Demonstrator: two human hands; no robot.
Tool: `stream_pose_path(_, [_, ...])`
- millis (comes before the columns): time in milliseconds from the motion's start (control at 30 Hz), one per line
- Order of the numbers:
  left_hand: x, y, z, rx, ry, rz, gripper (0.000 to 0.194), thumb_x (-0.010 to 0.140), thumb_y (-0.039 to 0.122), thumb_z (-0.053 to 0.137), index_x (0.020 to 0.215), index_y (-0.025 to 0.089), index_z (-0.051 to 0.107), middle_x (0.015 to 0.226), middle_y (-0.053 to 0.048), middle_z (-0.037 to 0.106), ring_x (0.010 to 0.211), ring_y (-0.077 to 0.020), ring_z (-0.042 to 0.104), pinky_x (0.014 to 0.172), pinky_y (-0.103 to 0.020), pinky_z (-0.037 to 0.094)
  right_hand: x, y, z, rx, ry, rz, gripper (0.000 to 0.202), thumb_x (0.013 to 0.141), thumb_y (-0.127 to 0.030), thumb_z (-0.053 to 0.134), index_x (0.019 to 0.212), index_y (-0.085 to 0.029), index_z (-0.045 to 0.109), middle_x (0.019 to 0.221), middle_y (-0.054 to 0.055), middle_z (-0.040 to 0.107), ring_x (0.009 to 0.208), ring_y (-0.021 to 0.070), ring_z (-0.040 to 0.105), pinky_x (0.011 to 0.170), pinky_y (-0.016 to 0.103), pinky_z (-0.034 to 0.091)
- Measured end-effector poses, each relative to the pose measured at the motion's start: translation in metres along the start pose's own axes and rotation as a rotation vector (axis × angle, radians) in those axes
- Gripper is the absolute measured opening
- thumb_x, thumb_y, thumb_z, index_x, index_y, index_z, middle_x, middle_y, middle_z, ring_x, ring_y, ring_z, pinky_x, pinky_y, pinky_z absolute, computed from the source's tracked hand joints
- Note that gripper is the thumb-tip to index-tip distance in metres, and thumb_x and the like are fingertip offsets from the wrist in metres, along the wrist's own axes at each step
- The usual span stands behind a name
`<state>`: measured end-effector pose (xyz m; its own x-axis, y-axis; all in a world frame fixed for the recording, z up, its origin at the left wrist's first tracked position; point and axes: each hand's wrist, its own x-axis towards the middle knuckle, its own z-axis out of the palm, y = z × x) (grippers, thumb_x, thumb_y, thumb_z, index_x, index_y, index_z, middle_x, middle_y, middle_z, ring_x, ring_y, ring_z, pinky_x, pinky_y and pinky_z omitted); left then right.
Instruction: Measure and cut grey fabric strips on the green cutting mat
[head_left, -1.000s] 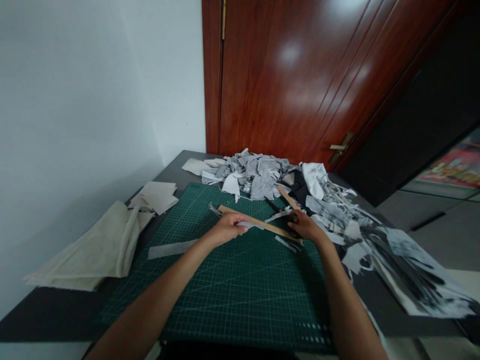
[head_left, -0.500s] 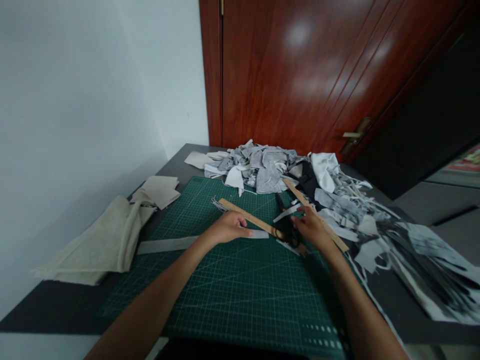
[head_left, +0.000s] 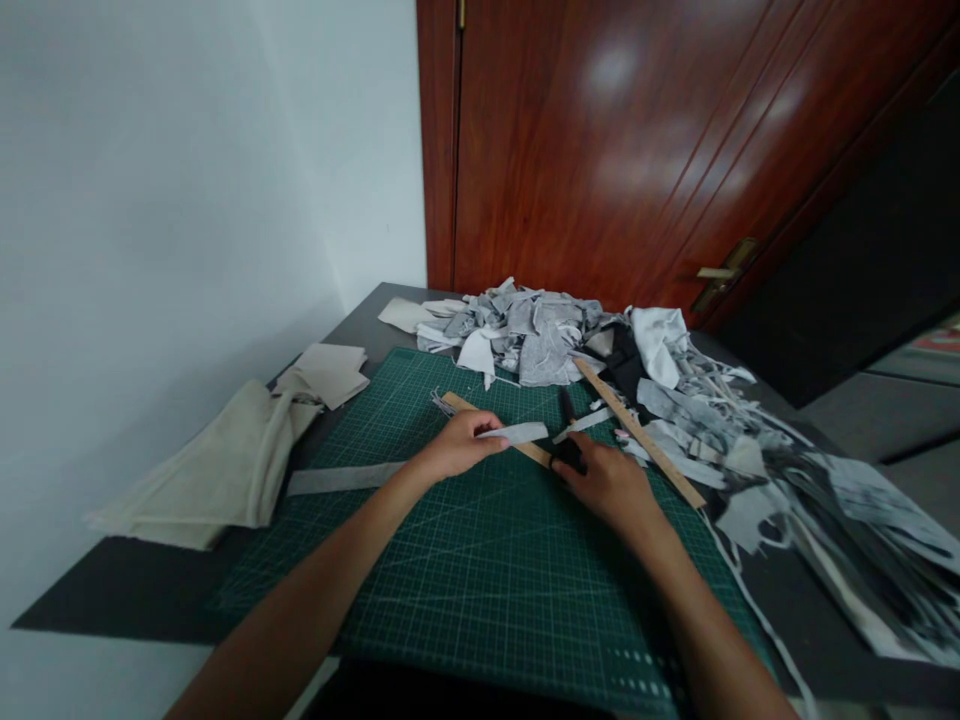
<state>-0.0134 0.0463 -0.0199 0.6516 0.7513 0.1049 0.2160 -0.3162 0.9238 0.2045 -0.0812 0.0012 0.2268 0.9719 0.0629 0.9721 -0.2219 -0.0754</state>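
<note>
My left hand [head_left: 459, 447] pinches a light grey fabric strip [head_left: 523, 433] near its right end, which sticks out past the thumb and is lifted off the mat. On the other side of my wrist, the strip's long part lies flat toward the left. My right hand [head_left: 611, 482] is closed around the handles of black scissors [head_left: 568, 452], mostly hidden under the fingers, with the blades pointing away from me. A short fabric strip [head_left: 589, 423] lies just beyond that hand. Under my left hand runs a wooden ruler [head_left: 534, 452].
A green cutting mat [head_left: 465, 590] covers the table's middle. Another wooden ruler [head_left: 641, 435] lies right of the scissors. Grey and white fabric scraps [head_left: 551, 335] are heaped at the back and right. Folded beige cloth [head_left: 217, 470] sits at the left, beside the wall.
My left hand has raised the strip's end off the mat. My right hand has closed on the scissors and drawn them slightly. The whole view has shifted a little.
</note>
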Motion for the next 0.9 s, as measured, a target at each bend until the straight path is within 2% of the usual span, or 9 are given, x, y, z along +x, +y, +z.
stream_pose_path(100, [0.0,0.003,-0.001,-0.09,0.041,0.014,0.016,0.08,0.032,0.069,0.077,0.017,0.063,0.067,0.003,0.058,0.063,-0.0115,0.053,0.059,-0.023,0.038,-0.003,-0.009,-0.002,0.002,-0.001,0.001,0.051,0.097,-0.048,0.064,0.138,-0.019,0.062,0.105,0.015,0.079,0.097,0.0344,0.075,0.073,0.037,0.051])
stream_pose_path(233, [-0.002,0.009,0.0,-0.262,-0.001,-0.016,0.019,0.082,0.035,0.068,0.085,0.017,0.061,0.074,-0.002,0.068,0.063,-0.0125,0.063,0.054,-0.022,0.043,0.003,-0.002,0.007,0.097,-0.01,0.029,0.051,0.099,-0.038,0.062,0.145,-0.017,0.055,0.107,0.016,0.076,0.097,0.0321,0.073,0.074,0.036,0.049])
stream_pose_path(300, [-0.004,0.013,0.002,-0.289,0.001,-0.016,0.022,0.082,0.037,0.068,0.086,0.017,0.061,0.075,-0.003,0.069,0.058,-0.0119,0.063,0.047,-0.02,0.041,0.01,0.009,0.012,0.3,-0.042,0.086,0.058,0.093,-0.036,0.069,0.145,-0.016,0.053,0.092,0.01,0.075,0.086,0.0291,0.072,0.069,0.034,0.046])
stream_pose_path(367, [-0.006,0.016,0.002,-0.279,0.004,-0.017,0.023,0.081,0.037,0.068,0.086,0.016,0.062,0.076,-0.002,0.068,0.053,-0.0101,0.061,0.043,-0.019,0.038,0.019,0.021,0.016,0.636,-0.055,0.179,0.063,0.081,-0.033,0.079,0.138,-0.016,0.056,0.073,0.001,0.068,0.07,0.0254,0.067,0.061,0.032,0.043])
stream_pose_path(433, [-0.007,0.019,0.002,-0.26,0.012,-0.025,0.023,0.082,0.037,0.068,0.087,0.016,0.065,0.073,-0.001,0.067,0.049,-0.0087,0.057,0.041,-0.019,0.035,0.026,0.029,0.02,0.935,-0.057,0.248,0.061,0.075,-0.035,0.082,0.129,-0.017,0.058,0.064,-0.004,0.062,0.061,0.0225,0.062,0.056,0.03,0.041])
stream_pose_path(567, [-0.009,0.025,0.0,-0.269,0.068,-0.042,0.023,0.083,0.039,0.068,0.083,0.016,0.067,0.069,0.001,0.063,0.048,-0.0059,0.049,0.043,-0.018,0.032,0.033,0.03,0.018,1.247,-0.063,0.251,0.049,0.078,-0.056,0.078,0.107,-0.021,0.06,0.069,-0.002,0.064,0.054,0.0171,0.055,0.049,0.028,0.039])
stream_pose_path(700, [-0.01,0.027,-0.002,-0.348,0.112,-0.084,0.025,0.083,0.041,0.071,0.084,0.016,0.069,0.067,0.002,0.06,0.049,-0.0049,0.042,0.045,-0.019,0.031,0.03,0.021,0.008,1.511,-0.079,0.201,0.057,0.078,-0.079,0.066,0.082,-0.023,0.058,0.068,-0.002,0.059,0.045,0.0106,0.038,0.043,0.026,0.035])
stream_pose_path(833, [-0.008,0.025,-0.003,-0.456,0.178,-0.116,0.035,0.078,0.049,0.078,0.086,0.016,0.068,0.067,0.002,0.058,0.048,-0.0049,0.041,0.042,-0.019,0.027,0.022,0.009,0.001,1.881,-0.197,0.13,0.054,0.08,-0.072,0.071,0.09,-0.019,0.07,0.061,-0.007,0.05,0.042,0.0064,0.019,0.04,0.023,0.029])
stream_pose_path(900, [-0.008,0.025,-0.004,-0.511,0.213,-0.116,0.04,0.076,0.053,0.08,0.084,0.017,0.066,0.067,0.003,0.057,0.048,-0.0047,0.04,0.04,-0.019,0.027,0.016,0.001,0.0,2.008,-0.281,0.08,0.051,0.08,-0.065,0.077,0.098,-0.018,0.074,0.06,-0.007,0.049,0.041,0.0058,0.019,0.039,0.022,0.028])
